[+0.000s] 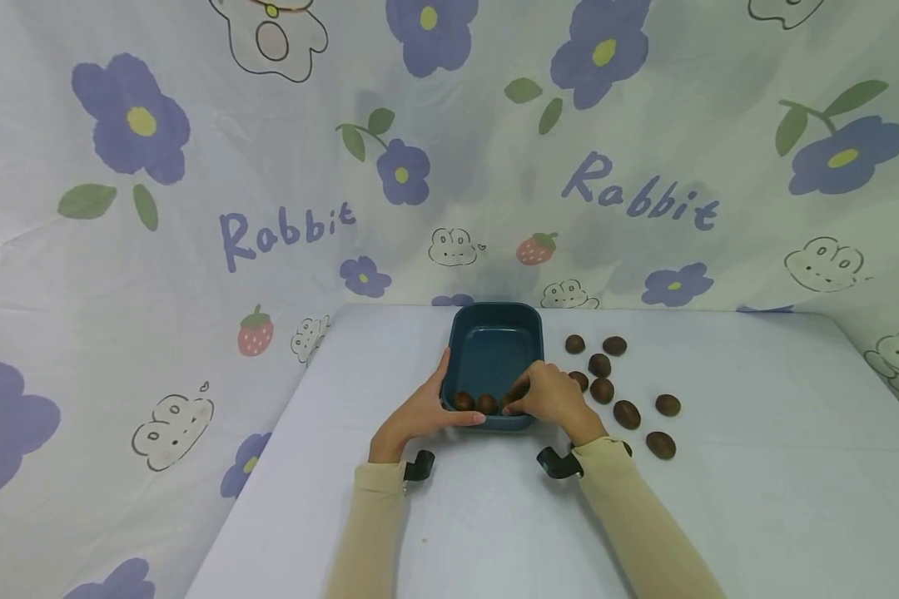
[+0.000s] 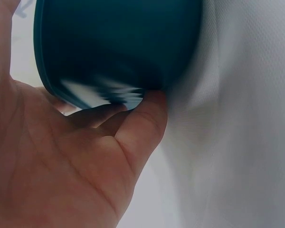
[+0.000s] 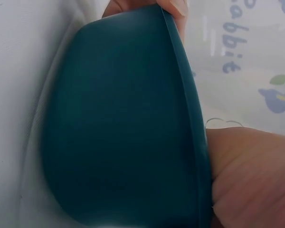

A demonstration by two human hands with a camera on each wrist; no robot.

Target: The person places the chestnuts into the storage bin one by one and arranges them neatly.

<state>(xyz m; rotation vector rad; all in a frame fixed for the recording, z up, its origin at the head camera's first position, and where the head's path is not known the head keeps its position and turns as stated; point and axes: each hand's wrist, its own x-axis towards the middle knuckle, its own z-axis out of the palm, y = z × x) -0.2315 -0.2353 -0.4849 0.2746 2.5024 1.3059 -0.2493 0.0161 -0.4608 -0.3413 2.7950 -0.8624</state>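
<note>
A dark teal rectangular box (image 1: pixel 494 366) stands on the table. My left hand (image 1: pixel 423 408) grips its near left corner, with the thumb along the near rim and the other fingers around the left side; the left wrist view shows this hand against the box wall (image 2: pixel 118 42). Inside, two brown chestnuts (image 1: pixel 486 404) lie side by side along the near wall. My right hand (image 1: pixel 554 398) reaches over the right rim and pinches another chestnut (image 1: pixel 506 401) beside them, partly hidden by the fingers. In the right wrist view, the box wall (image 3: pixel 123 114) hides the right fingertips.
Several loose chestnuts (image 1: pixel 627 414) lie scattered on the white table (image 1: pixel 757 482) to the right of the box, some close to the right forearm. A patterned cloth (image 1: pixel 464 166) hangs behind the table's far edge and at the sides.
</note>
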